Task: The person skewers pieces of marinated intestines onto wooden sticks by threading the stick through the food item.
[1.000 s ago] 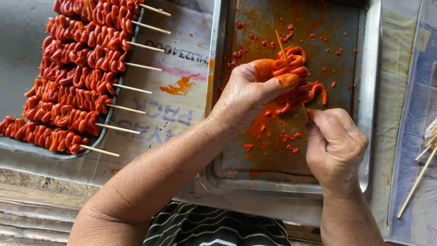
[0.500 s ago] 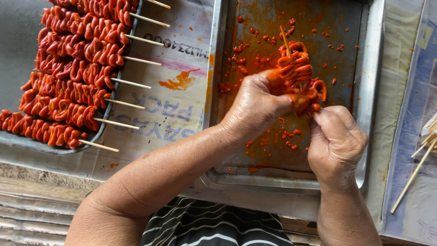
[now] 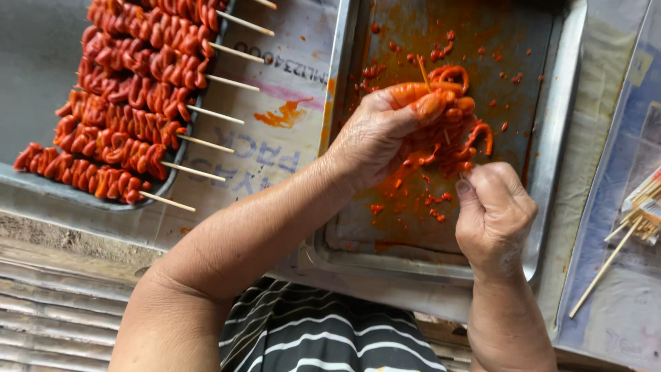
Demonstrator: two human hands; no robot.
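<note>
My left hand [image 3: 383,131] is closed around a bunch of orange-red marinated meat coils [image 3: 451,124] threaded on a thin wooden skewer [image 3: 423,71], whose tip sticks out above my fingers. My right hand [image 3: 493,213] pinches the lower end of that skewer just below the meat. Both hands hover over a metal tray [image 3: 558,165] smeared with orange sauce and small red bits.
A second tray at upper left holds several finished red skewers [image 3: 131,103] in rows, sticks pointing right. Printed paper [image 3: 275,145] with a sauce stain lies between the trays. Loose bare skewers [image 3: 620,241] rest on plastic sheeting at the right. A striped garment is below.
My left hand slid back up over the meat coils, covering them again after exposing them half a second ago. The view shifted slightly right and down.
</note>
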